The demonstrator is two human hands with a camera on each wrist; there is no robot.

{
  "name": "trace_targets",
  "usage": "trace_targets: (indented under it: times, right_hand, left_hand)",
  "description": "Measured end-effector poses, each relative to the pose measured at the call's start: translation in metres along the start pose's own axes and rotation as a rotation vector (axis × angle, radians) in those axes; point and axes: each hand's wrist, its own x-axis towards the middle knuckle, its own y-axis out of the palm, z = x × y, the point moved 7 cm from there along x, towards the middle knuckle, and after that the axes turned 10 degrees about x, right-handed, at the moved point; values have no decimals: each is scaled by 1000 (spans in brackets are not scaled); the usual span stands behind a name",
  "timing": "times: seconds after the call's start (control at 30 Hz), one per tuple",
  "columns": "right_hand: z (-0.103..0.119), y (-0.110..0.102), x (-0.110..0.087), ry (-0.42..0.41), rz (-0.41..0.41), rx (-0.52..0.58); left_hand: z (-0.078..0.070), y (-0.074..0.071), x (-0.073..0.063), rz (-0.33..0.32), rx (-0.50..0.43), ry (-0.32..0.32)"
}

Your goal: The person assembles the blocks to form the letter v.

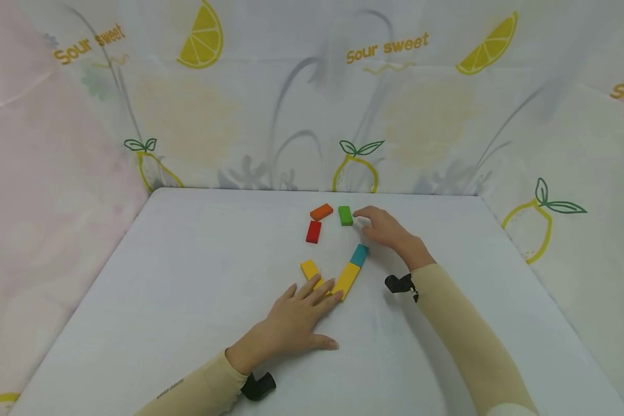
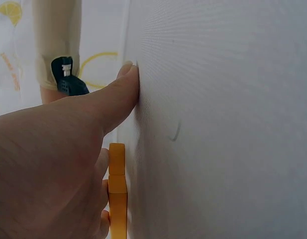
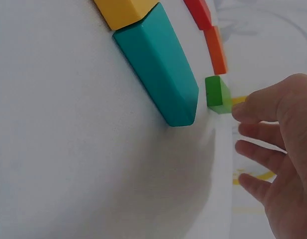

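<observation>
Clearly, left hand over 2+ yellow blocks, right hand beside 1 green block, fingers apart

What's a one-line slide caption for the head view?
Left hand rests on yellow blocks; right hand is beside the green block, with a red block and orange block nearby.
</observation>
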Motion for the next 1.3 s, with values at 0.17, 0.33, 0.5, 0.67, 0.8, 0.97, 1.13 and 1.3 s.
trace_targets:
  times: [0.17,0.33,0.5,0.67,0.8,0.97,1.13,1.3]
  right_hand:
    - [0,-2,11,-11,-4,-14]
    - [1,-5,21,-11,11,-40]
    - [6,-5,29,-43,33,-71]
    - [7,-2,34,-38,48,-71]
    - [10,3,39,-27,47,-9]
    - [11,13,49,9,57,10]
    - [3,21,52,85,72,8]
    - [1,22,53,80,57,7]
  left_hand:
    - [0,2,1,-9,18,-3]
    - [0,-1,0,-22,16,-2]
    - [-1,0,0,-21,16,-1]
    - [0,0,0,-2,4,1]
    - [1,0,0,5,16,-4]
    - [2,-2,-1,7,25,-9]
    - [0,-3,-1,4,15,1]
    - [0,-4,-2,9,17,-5]
